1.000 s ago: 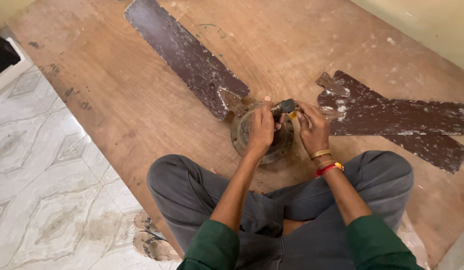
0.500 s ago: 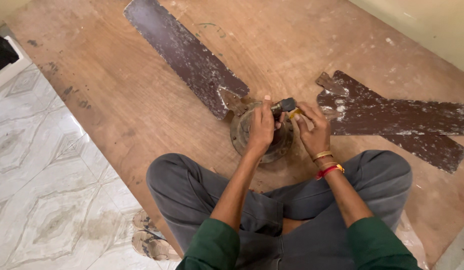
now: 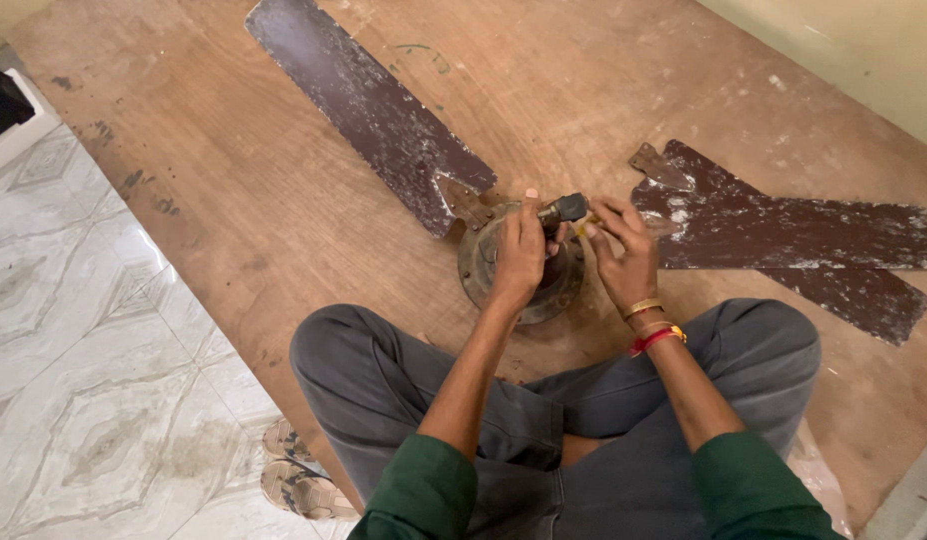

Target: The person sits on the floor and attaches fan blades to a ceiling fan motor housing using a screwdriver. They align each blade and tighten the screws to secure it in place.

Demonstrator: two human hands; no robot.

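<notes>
A rusty round ceiling fan motor (image 3: 483, 262) lies on a wooden board in front of my crossed legs. My left hand (image 3: 519, 255) rests on top of it, fingers closed around its dark centre shaft (image 3: 563, 210). My right hand (image 3: 623, 255) pinches a small yellow-handled tool (image 3: 583, 228) at the shaft's right side. One long brown fan blade (image 3: 368, 105) is still joined to the motor at its upper left. Two loose brown blades (image 3: 783, 225) lie crossed to the right of my right hand.
The wooden board (image 3: 243, 220) covers most of the floor. Patterned white tiles (image 3: 93, 400) lie to the left, with a sandal (image 3: 298, 470) by my left knee. A pale wall (image 3: 863, 50) runs along the upper right. A dark object (image 3: 3, 100) sits at the far left edge.
Both hands stay on the motor. My right hand's fingers have shifted slightly at the shaft; nothing else has moved.
</notes>
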